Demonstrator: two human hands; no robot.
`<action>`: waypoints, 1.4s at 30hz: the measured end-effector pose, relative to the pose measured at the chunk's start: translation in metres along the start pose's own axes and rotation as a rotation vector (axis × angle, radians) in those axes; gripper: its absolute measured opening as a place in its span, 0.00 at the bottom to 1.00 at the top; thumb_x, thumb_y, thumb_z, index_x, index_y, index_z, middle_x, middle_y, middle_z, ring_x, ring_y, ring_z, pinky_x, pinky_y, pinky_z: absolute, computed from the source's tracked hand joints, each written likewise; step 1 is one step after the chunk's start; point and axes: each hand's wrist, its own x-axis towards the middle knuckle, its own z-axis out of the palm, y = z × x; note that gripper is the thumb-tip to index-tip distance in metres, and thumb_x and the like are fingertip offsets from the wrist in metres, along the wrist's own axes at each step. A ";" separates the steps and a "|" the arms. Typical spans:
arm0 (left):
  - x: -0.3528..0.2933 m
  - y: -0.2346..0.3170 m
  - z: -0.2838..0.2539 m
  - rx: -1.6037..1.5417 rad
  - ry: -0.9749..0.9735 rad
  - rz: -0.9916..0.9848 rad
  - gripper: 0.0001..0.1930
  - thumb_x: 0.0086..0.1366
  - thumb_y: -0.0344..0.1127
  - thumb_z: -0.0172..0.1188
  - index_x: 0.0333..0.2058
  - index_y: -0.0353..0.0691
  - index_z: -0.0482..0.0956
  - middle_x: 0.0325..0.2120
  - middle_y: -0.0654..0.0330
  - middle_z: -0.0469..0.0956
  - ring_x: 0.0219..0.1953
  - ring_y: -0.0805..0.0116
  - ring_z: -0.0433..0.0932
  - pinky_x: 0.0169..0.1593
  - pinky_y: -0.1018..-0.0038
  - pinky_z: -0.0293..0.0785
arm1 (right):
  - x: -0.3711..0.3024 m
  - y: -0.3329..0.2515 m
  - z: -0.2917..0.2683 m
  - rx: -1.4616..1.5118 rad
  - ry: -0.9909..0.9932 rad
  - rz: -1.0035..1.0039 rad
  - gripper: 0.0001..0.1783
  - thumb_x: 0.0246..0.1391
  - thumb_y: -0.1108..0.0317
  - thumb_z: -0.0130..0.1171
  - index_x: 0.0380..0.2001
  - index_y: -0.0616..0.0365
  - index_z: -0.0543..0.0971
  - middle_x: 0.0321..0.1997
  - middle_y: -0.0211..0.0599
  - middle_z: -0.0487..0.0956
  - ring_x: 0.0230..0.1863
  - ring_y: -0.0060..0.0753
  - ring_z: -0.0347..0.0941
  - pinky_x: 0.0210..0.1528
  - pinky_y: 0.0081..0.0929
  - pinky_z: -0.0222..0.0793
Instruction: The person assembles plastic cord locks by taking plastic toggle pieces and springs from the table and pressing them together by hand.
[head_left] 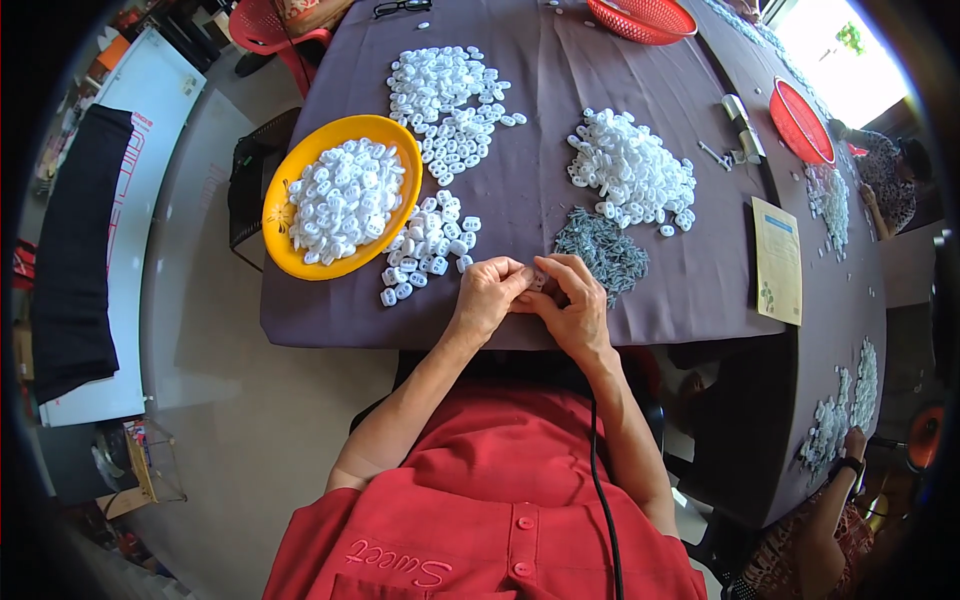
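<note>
Mid-frame, your R hand [575, 305] pinches a white pc [539, 281]; L hand [487, 292] pinched beside it, contents unclear; grey pile [603, 252] nearby, prob. for quick reach.

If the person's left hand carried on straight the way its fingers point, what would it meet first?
Most likely the small pale piece at the fingertips, with the right hand just beyond; depth is unclear, and the left hand may be touching both.
</note>
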 end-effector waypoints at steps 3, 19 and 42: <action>-0.003 0.004 0.002 0.066 -0.005 0.022 0.09 0.64 0.33 0.55 0.30 0.31 0.76 0.26 0.60 0.77 0.27 0.77 0.76 0.31 0.81 0.78 | -0.001 0.002 0.003 -0.033 0.015 -0.058 0.19 0.37 0.74 0.65 0.38 0.62 0.77 0.36 0.40 0.75 0.32 0.40 0.75 0.34 0.29 0.73; 0.002 0.002 -0.005 -0.047 -0.064 -0.032 0.07 0.63 0.30 0.54 0.30 0.32 0.76 0.26 0.59 0.77 0.28 0.74 0.78 0.33 0.77 0.80 | -0.003 0.018 0.011 -0.221 0.087 -0.309 0.16 0.39 0.76 0.62 0.36 0.61 0.74 0.36 0.43 0.73 0.34 0.45 0.72 0.36 0.35 0.71; 0.002 0.005 -0.006 0.005 -0.094 -0.052 0.07 0.63 0.29 0.54 0.30 0.31 0.77 0.26 0.58 0.77 0.28 0.74 0.78 0.33 0.78 0.79 | -0.001 0.017 0.007 -0.245 0.036 -0.378 0.15 0.40 0.76 0.60 0.36 0.63 0.72 0.32 0.41 0.71 0.32 0.42 0.70 0.35 0.33 0.71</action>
